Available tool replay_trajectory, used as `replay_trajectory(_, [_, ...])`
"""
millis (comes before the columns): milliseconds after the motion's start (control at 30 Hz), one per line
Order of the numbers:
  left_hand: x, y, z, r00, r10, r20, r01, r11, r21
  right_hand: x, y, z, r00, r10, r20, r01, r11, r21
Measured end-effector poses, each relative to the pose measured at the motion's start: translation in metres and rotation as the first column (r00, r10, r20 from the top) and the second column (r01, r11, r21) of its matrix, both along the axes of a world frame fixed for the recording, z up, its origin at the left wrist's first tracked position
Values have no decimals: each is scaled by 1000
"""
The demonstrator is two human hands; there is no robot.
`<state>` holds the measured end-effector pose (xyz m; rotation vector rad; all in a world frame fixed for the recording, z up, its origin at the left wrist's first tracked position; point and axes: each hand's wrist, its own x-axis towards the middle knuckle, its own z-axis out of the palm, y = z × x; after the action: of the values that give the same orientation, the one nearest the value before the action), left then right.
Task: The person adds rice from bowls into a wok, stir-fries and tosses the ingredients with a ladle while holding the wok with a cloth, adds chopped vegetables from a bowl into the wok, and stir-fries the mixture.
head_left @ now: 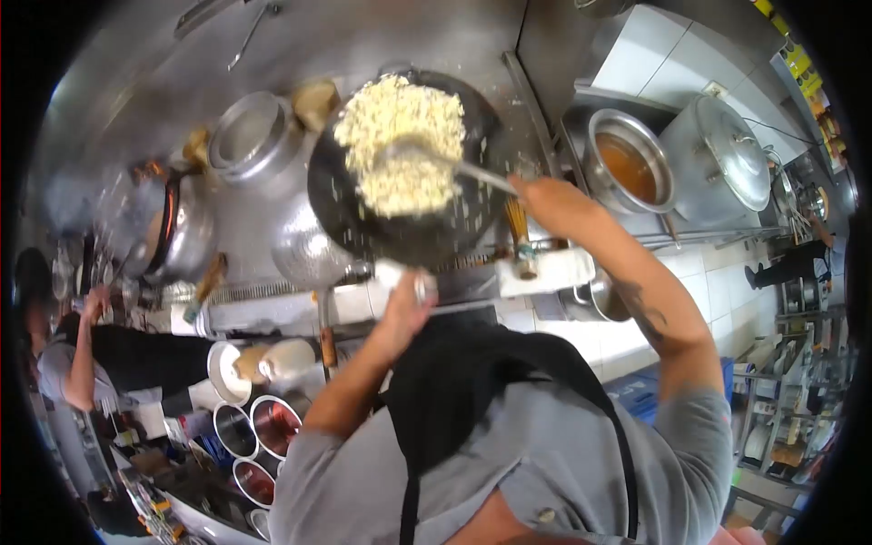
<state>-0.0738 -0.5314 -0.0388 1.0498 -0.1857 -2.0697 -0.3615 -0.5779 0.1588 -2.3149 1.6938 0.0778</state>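
A black wok (pixel 329 195) sits on the stove in front of me, with a heap of pale yellow, crumbly food (pixel 400 113) in it. My right hand (pixel 549 207) is closed around the handle of a metal ladle (pixel 409 151), whose bowl rests in the food. At the wok's near rim, my left hand (pixel 411 309) is closed on what looks like a folded white cloth (pixel 391 272). The wok's near handle is hidden there. Beside the wok on the right, near my right hand, stands a bamboo brush (pixel 520 238).
Right of the wok stand a metal pot of orange-brown liquid (pixel 631 168) and a tall lidded pot (pixel 727 150). Metal bowls (pixel 250 136) sit at the left. Another person (pixel 77 363) works at the far left, near several containers (pixel 275 422). A blue crate (pixel 640 391) lies at lower right.
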Motion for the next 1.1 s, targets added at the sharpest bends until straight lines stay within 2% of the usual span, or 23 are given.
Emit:
replay_trajectory(67, [-4, -14, 36, 998, 64, 16, -63, 997, -33, -11, 14, 12, 997, 77, 11, -77, 997, 6])
replay_trajectory(100, [-3, -5, 44, 994, 110, 27, -110, 994, -15, -8, 17, 21, 998, -4, 64, -4, 992, 125])
replay_trajectory(133, [-2, -25, 48, 995, 85, 60, -78, 990, -116, -6, 16, 21, 994, -23, 110, 3, 984, 177])
replay_trajectory(167, [2, -51, 50, 988, 35, 147, 22, 930, -367, -5, 15, 20, 986, -49, 157, 14, 976, 219])
replay_trajectory(200, [2, -67, 55, 977, 51, 208, 65, 855, -515, -5, 15, 23, 977, -82, 197, 28, 965, 259])
replay_trajectory(233, [0, -76, 71, 998, 42, 57, -22, 951, -309, 4, 23, 46, 994, -76, 72, 53, 958, 282])
replay_trajectory(267, [-5, -72, 101, 990, 115, -84, -105, 988, 114, -15, 25, 35, 987, 86, 137, -104, 985, 138])
replay_trajectory(300, [-7, -62, 131, 991, 110, -77, -99, 987, 130, -25, 23, 38, 981, 109, 163, -131, 982, 135])
replay_trajectory(333, [-2, -69, 128, 996, 64, 58, -53, 984, -170, -28, 19, 41, 973, 132, 190, -158, 979, 130])
replay_trajectory(367, [3, -75, 117, 978, 50, 204, 44, 901, -431, -21, 10, 48, 993, 26, 115, -49, 978, 201])
replay_trajectory(400, [5, -77, 91, 987, 25, 160, 41, 918, -394, -12, 2, 51, 996, -82, 32, 70, 959, 275])
replay_trajectory(433, [6, -80, 65, 993, 2, 115, 39, 934, -354, -3, -2, 51, 991, -127, 40, 115, 970, 213])
replay_trajectory(467, [8, -83, 39, 997, -18, 71, 39, 949, -313, 0, -2, 36, 995, -102, 15, 100, 990, 101])
replay_trajectory(533, [-3, -49, -6, 997, 44, -69, -44, 999, -1, -3, -14, -10, 997, -56, -56, 48, 989, -143])
replay_trajectory(600, [-4, 0, 26, 996, 85, 21, -85, 996, -31, -14, -4, -11, 998, -24, 66, 43, 949, -313])
replay_trajectory(667, [-3, -23, 33, 993, 120, -15, -119, 993, 15, -17, 15, 2, 986, -34, 164, 91, 930, -355])
replay_trajectory(700, [-5, -37, 34, 990, 135, -34, -134, 990, 48, -12, 16, 13, 920, -155, 360, 223, 962, -155])
replay_trajectory(767, [-1, -97, 28, 988, 147, -54, -145, 989, 41, 4, 23, 47, 644, -474, 600, 362, 880, 306])
replay_trajectory(867, [-2, -146, 5, 993, 70, -92, -76, 996, -55, 10, 11, 52, 165, -654, 738, 125, 756, 642])
replay_trajectory(900, [-6, -152, 1, 995, 67, -80, -70, 997, -41, 8, 5, 48, 55, -660, 750, 3, 751, 661])
replay_trajectory(1000, [-7, -160, -11, 995, 85, -60, -86, 996, -12, -1, 8, 62, -42, -671, 741, 106, 734, 671])
replay_trajectory(1067, [-10, -157, -8, 992, 116, -46, -115, 993, 12, -19, 16, 88, -7, -554, 833, 58, 831, 553])
replay_trajectory(1100, [-9, -161, -16, 992, 96, -86, -96, 995, 5, -16, 8, 89, 47, -432, 901, 170, 892, 419])
